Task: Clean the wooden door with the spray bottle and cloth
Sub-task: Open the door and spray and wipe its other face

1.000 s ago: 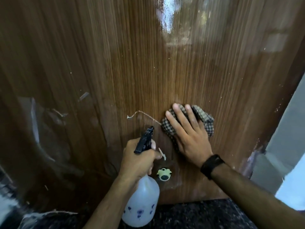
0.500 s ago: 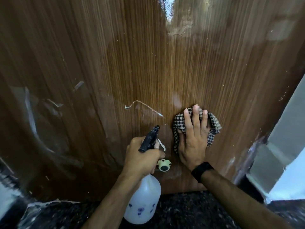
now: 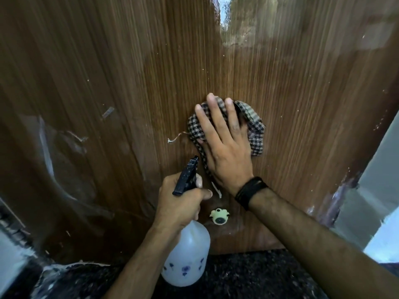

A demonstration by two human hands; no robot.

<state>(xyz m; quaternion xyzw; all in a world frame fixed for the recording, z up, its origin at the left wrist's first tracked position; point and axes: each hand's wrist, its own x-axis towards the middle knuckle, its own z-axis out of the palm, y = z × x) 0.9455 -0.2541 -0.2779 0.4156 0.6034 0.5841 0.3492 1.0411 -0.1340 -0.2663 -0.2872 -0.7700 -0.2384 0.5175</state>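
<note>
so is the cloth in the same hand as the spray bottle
No, the left hand grips the bottle while the right hand presses the cloth on the door.

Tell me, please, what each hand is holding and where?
The left hand grips the spray bottle by its neck, below the black head. The right hand presses the checked cloth flat against the door.

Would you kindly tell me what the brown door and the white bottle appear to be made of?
Brown wooden door: seemingly glossy wood or laminate, given straight vertical grain and window glare. White spray bottle: probably matte translucent plastic, with purple printed flowers.
</note>
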